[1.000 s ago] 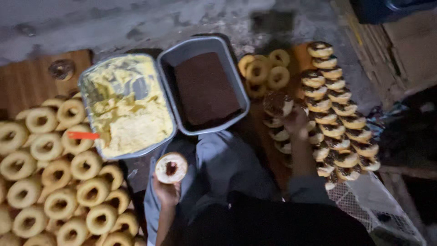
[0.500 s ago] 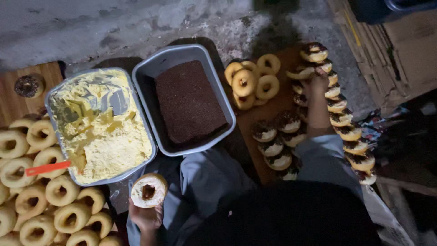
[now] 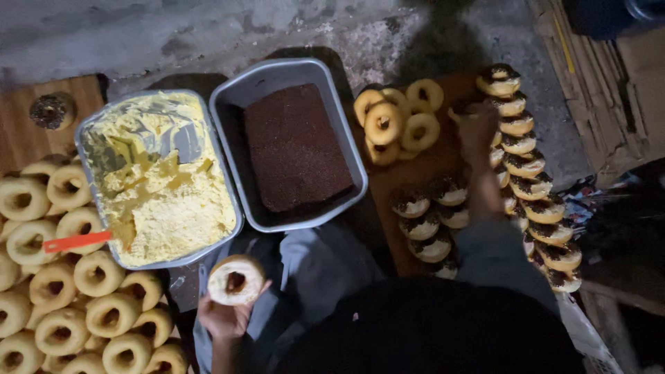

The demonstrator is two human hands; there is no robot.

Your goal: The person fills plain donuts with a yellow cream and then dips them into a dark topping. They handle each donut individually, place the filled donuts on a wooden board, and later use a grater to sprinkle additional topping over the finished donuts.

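My left hand (image 3: 220, 320) is low in front of me and holds a plain doughnut (image 3: 235, 280) spread with pale cream. My right hand (image 3: 478, 128) reaches out over the wooden board (image 3: 415, 173) at the right. Its fingers are closed on a dark sprinkled doughnut (image 3: 459, 109) beside the top of a long row of sprinkled doughnuts (image 3: 530, 166). Between my hands stand two grey trays, one of yellow cream (image 3: 159, 180) and one of chocolate sprinkles (image 3: 294, 145).
Several plain doughnuts (image 3: 62, 277) are piled at the left, and a few more (image 3: 395, 121) lie on the board's far end. An orange-handled spatula (image 3: 76, 241) rests in the cream. One sprinkled doughnut (image 3: 50, 111) sits on a board at far left. More sprinkled ones (image 3: 429, 215) lie near my knee.
My right hand has carried the sprinkled doughnut from above the sprinkle tray's right side out to the far row. My left hand has kept hold of the creamed doughnut.
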